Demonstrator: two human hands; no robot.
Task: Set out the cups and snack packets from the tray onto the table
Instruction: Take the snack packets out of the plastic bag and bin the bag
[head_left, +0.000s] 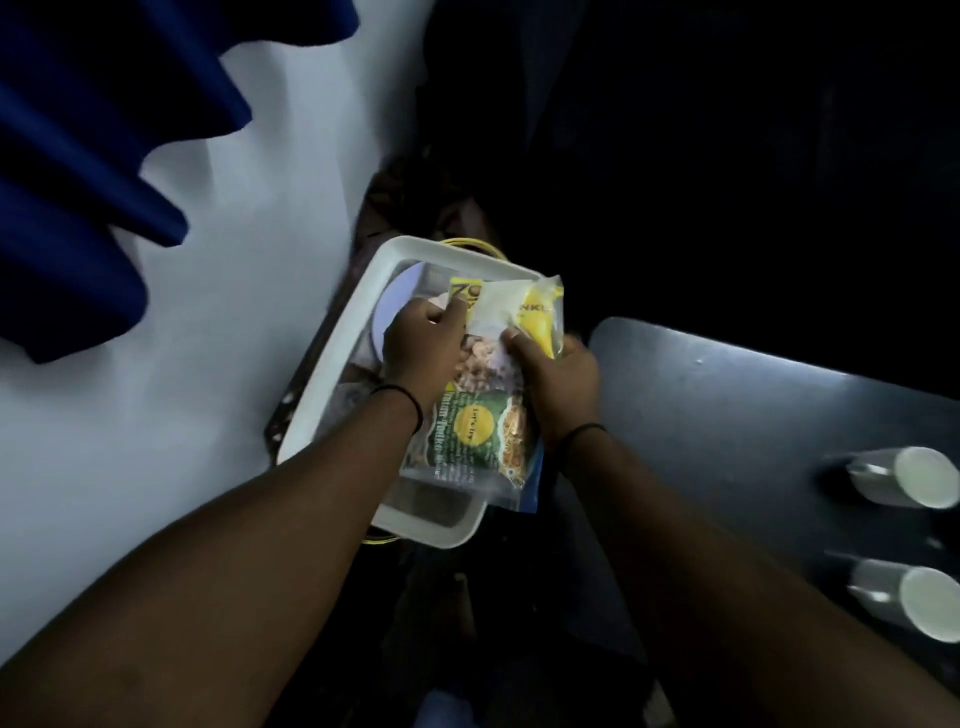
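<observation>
Both hands (423, 343) (553, 379) pinching snack packets (493, 395), above tray (332, 364)

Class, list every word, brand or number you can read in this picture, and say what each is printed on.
"Let's Try": yellow circle on the green snack packet.
"ZO": partial, top of the yellow snack packet.
"NKL": partial, same yellow packet.
Other print on both packets: too blurred to read.
Steel cups: no text.

Snack packets (483, 384) over the tray (332, 358); two cups (904, 475) on table (727, 405) rightward.
</observation>
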